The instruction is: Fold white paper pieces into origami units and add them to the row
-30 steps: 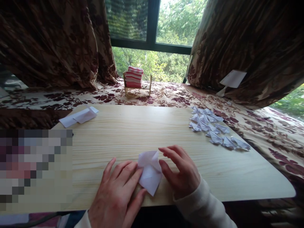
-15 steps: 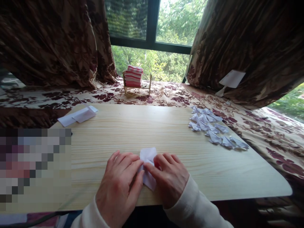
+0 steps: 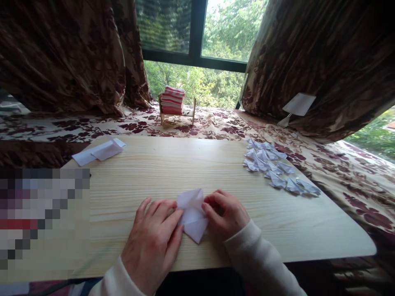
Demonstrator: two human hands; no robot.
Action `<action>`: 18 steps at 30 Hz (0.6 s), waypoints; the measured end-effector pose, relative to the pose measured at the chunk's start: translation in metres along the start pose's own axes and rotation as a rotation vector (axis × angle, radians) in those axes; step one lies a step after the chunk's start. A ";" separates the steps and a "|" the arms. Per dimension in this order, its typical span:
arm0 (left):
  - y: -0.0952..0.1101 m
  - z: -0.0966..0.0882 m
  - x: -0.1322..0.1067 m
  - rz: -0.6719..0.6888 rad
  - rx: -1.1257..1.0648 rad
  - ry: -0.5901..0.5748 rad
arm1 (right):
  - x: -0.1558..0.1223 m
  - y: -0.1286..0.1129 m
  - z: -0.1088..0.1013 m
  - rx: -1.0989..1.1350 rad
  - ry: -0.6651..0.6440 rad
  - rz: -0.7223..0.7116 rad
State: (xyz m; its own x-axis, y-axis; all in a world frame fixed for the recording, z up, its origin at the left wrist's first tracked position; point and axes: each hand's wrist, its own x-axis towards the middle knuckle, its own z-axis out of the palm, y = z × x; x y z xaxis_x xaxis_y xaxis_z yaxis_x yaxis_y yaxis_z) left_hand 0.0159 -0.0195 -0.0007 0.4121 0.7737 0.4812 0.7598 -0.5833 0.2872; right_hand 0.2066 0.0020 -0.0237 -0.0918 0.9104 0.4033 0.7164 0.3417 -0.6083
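A small folded sheet of white paper (image 3: pixel 194 216) lies on the light wooden table in front of me, its lower end coming to a point and creases crossing its middle. My left hand (image 3: pixel 156 238) rests on the table with its thumb and index finger closed at the paper's left edge. At the right edge, the thumb and index finger of my right hand (image 3: pixel 228 213) pinch the paper, and the other fingers are curled. Some of the paper's left edge is hidden under my left fingertips.
Several folded white paper pieces (image 3: pixel 268 162) lie at the table's right side. White paper strips (image 3: pixel 100 152) overlap at the back left. Beyond the table (image 3: pixel 148 164), a little wooden rack holds striped cloths (image 3: pixel 173 100), and a white lamp (image 3: pixel 299 104) stands right. The lower left is pixelated.
My right hand has moved right and slightly away from me, from the paper's middle to its right edge. More of the paper shows now, spread wider. My left hand has barely shifted.
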 end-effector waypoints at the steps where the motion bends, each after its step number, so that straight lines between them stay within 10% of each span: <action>1: 0.000 -0.002 -0.001 0.006 0.027 0.028 | 0.000 0.000 0.001 0.016 0.000 -0.011; 18: 0.013 0.013 -0.007 0.034 0.005 -0.026 | 0.000 -0.007 -0.003 -0.046 -0.103 -0.154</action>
State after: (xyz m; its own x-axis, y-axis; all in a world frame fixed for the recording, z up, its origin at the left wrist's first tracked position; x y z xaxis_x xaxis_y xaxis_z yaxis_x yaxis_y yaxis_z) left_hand 0.0295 -0.0296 -0.0116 0.4501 0.7599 0.4691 0.7479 -0.6078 0.2670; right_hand 0.2036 -0.0009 -0.0175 -0.2720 0.8679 0.4157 0.7191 0.4703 -0.5116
